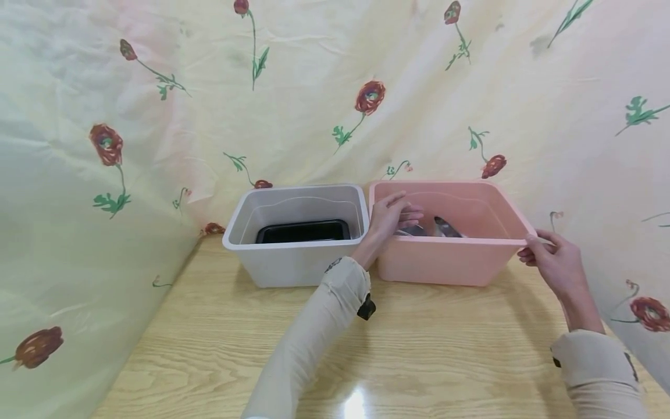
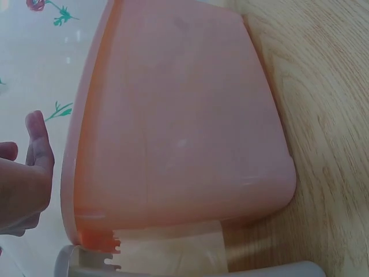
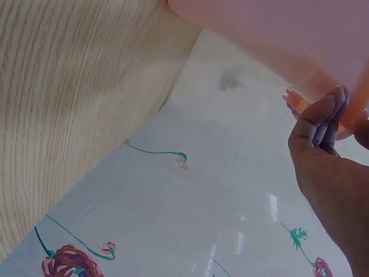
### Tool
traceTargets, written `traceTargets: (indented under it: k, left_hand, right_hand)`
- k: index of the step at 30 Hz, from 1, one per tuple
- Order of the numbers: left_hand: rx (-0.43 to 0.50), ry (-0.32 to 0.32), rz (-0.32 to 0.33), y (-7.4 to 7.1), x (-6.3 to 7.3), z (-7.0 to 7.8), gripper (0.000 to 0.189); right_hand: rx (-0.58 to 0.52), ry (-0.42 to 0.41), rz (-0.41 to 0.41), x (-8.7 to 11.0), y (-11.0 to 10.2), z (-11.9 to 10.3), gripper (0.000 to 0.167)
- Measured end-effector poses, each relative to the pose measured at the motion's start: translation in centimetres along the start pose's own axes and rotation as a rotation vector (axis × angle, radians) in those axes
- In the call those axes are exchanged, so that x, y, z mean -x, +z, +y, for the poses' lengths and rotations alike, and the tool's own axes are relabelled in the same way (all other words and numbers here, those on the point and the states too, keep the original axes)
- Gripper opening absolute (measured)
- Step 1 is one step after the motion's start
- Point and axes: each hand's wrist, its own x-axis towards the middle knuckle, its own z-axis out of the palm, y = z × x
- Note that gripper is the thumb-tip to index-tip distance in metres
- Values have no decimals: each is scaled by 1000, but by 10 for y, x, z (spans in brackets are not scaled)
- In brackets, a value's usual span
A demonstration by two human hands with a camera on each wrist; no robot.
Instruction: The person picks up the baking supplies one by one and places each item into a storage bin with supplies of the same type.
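A pink plastic bin (image 1: 439,263) stands on the table against the cloth backdrop. My right hand (image 1: 561,263) grips its front right corner by the rim; the right wrist view shows those fingers (image 3: 323,118) curled under the edge. Over the bin's left side reaches my left hand (image 1: 388,216), its fingers loosely extended and no object visible in them. Inside the bin lie shiny metal things, one long piece (image 1: 446,227) and another (image 1: 413,230) partly hidden by the left hand; their kind cannot be made out.
To the left, close beside the pink bin, stands a light grey bin (image 1: 293,263) with a black tray-like object (image 1: 306,231) inside. Both rest on a wood-grain table (image 1: 251,343). Flowered cloth (image 1: 309,134) hangs behind and along both sides.
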Motion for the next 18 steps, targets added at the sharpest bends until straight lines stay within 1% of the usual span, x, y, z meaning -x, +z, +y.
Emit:
traceTargets:
  k: [7, 12, 18]
  left_hand:
    - [51, 0, 1, -4, 0, 1, 43]
    - [57, 2, -2, -6, 1, 2, 43]
    - [42, 0, -11, -8, 3, 2, 42]
  right_hand:
    - [-1, -1, -12, 0, -2, 0, 7]
    - [-11, 7, -14, -1, -2, 1, 7]
    - [-17, 9, -20, 0, -2, 1, 8]
